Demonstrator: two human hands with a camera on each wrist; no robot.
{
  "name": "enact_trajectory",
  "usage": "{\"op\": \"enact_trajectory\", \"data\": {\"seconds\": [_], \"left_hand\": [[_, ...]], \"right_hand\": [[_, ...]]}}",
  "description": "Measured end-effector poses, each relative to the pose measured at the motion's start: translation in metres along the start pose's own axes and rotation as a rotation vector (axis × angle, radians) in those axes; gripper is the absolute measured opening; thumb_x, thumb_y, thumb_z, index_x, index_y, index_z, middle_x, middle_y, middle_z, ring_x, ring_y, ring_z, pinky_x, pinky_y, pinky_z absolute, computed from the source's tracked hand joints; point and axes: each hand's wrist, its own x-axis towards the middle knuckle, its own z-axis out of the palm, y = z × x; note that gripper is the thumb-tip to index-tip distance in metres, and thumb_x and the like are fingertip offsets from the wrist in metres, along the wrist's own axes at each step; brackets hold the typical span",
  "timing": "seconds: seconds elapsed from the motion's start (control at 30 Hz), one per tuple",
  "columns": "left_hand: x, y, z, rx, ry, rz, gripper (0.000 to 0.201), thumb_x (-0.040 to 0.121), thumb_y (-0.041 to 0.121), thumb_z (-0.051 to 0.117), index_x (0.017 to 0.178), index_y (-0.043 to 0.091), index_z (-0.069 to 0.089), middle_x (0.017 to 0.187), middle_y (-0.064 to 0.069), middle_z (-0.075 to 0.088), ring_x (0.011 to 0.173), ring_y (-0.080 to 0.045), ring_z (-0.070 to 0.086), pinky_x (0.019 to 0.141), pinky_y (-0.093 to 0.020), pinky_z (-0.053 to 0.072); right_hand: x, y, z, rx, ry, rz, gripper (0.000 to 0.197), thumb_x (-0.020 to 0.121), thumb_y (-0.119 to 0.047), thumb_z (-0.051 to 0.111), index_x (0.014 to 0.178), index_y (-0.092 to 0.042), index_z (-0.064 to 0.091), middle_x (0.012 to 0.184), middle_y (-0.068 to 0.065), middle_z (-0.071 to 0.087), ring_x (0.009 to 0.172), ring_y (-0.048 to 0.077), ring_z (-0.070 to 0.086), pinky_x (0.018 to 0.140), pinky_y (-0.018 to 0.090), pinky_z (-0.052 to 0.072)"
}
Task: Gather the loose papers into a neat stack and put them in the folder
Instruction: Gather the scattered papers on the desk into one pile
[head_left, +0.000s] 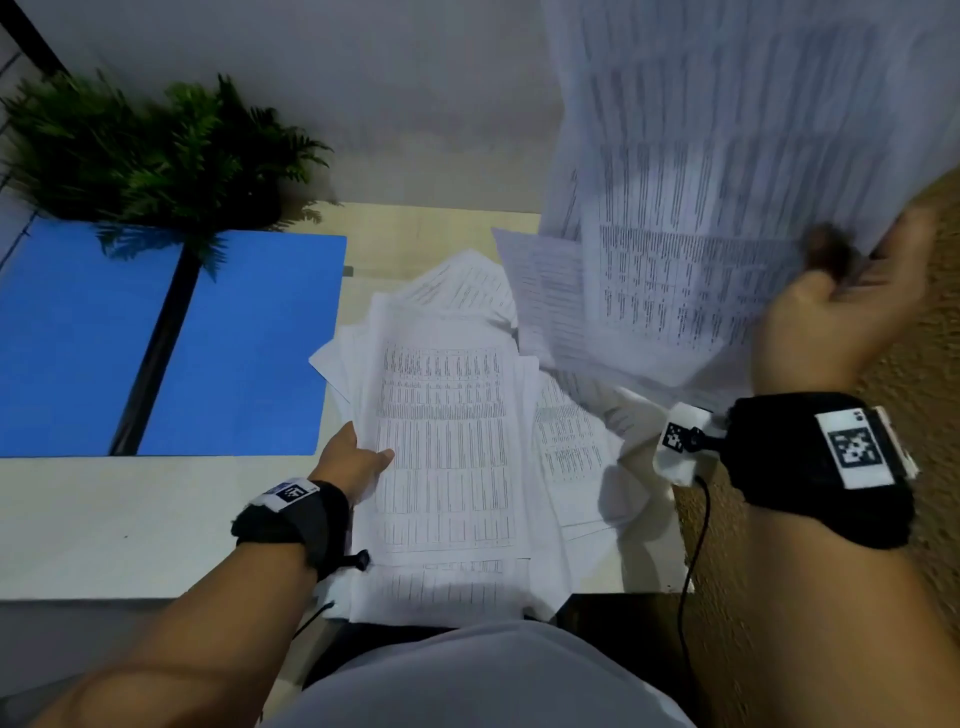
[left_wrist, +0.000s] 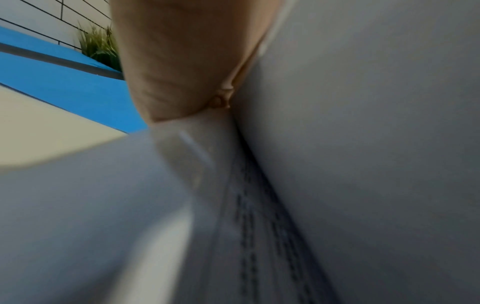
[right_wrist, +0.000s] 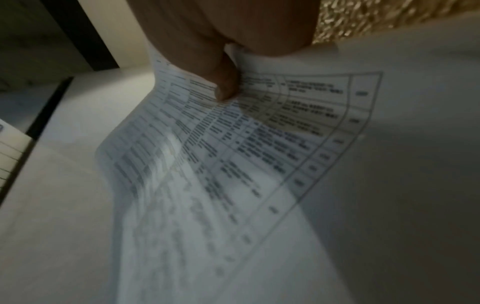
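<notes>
Right hand (head_left: 831, 317): I see it raised over the right edge of the bench (head_left: 104, 525), its grip closed on a sheaf of printed sheets (head_left: 701, 171); in the right wrist view the thumb (right_wrist: 223, 82) presses on the printed table of the top sheet, which curves and hangs from the pinch.
Left hand (head_left: 353, 460): at the left edge of the paper pile (head_left: 447, 436), thumb lying on the top page and fingers hidden beneath it, so its grip has that edge; the left wrist view is blurred and shows the hand wedged between paper layers.
Paper pile: loose and fanned on the bench in front of me, corners sticking out at several angles, the near edge hanging past the bench rim.
Folder (head_left: 234, 353): blue, lying open and flat on the bench to the left of the pile, just beside it, a dark spine down its middle.
Plant (head_left: 156, 150): green fern at the far left, fronds overhanging the folder.
</notes>
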Motion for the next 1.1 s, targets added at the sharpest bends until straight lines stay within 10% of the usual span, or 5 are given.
{"op": "enact_trajectory", "data": {"seconds": [0.3, 0.4, 0.53, 0.87, 1.1], "left_hand": [[-0.035, 0.019, -0.002, -0.112, -0.036, 0.157, 0.079, 0.085, -0.013, 0.035, 0.140, 0.043, 0.045, 0.142, 0.023, 0.042, 0.129, -0.008, 0.050, 0.100, -0.024, 0.042], [-0.041, 0.026, 0.000, -0.222, 0.013, 0.051, 0.027, 0.092, 0.033, 0.053, 0.116, 0.033, 0.065, 0.126, 0.011, 0.061, 0.130, -0.024, 0.052, 0.102, -0.037, 0.040], [-0.049, 0.023, -0.004, -0.504, -0.132, -0.072, 0.078, 0.066, 0.092, 0.041, 0.122, 0.042, 0.064, 0.124, 0.005, 0.069, 0.116, -0.024, 0.064, 0.102, -0.050, 0.046], [-0.032, 0.007, 0.008, -0.253, 0.115, 0.081, 0.034, 0.100, 0.022, 0.049, 0.133, 0.017, 0.057, 0.127, 0.002, 0.064, 0.116, -0.022, 0.061, 0.106, -0.044, 0.046], [-0.006, 0.018, -0.007, 0.179, 0.095, 0.079, 0.031, 0.103, 0.025, 0.042, 0.127, 0.012, 0.055, 0.118, -0.006, 0.062, 0.104, -0.026, 0.058, 0.089, -0.034, 0.046]], "right_hand": [[-0.044, 0.025, 0.023, -0.102, 0.000, 0.328, 0.019, 0.092, -0.005, 0.052, 0.111, -0.007, 0.055, 0.103, 0.000, 0.060, 0.097, 0.007, 0.057, 0.079, 0.000, 0.041], [-0.093, 0.052, 0.030, -0.220, -0.037, 0.535, 0.025, 0.097, -0.012, 0.049, 0.121, -0.007, 0.052, 0.116, 0.009, 0.063, 0.102, 0.018, 0.059, 0.083, 0.019, 0.042], [-0.149, 0.085, 0.031, -0.296, -0.082, 0.795, 0.029, 0.096, -0.005, 0.045, 0.126, -0.006, 0.049, 0.123, 0.014, 0.060, 0.101, 0.023, 0.058, 0.084, 0.025, 0.041], [-0.160, 0.117, 0.024, -0.252, -0.110, 1.126, 0.057, 0.097, 0.003, 0.044, 0.150, -0.013, 0.031, 0.144, 0.012, 0.048, 0.127, 0.029, 0.051, 0.100, 0.026, 0.040], [-0.110, 0.127, 0.015, -0.434, -0.627, 0.922, 0.024, 0.093, 0.004, 0.040, 0.104, -0.007, 0.059, 0.105, 0.013, 0.060, 0.101, 0.032, 0.057, 0.073, 0.024, 0.040]]}}
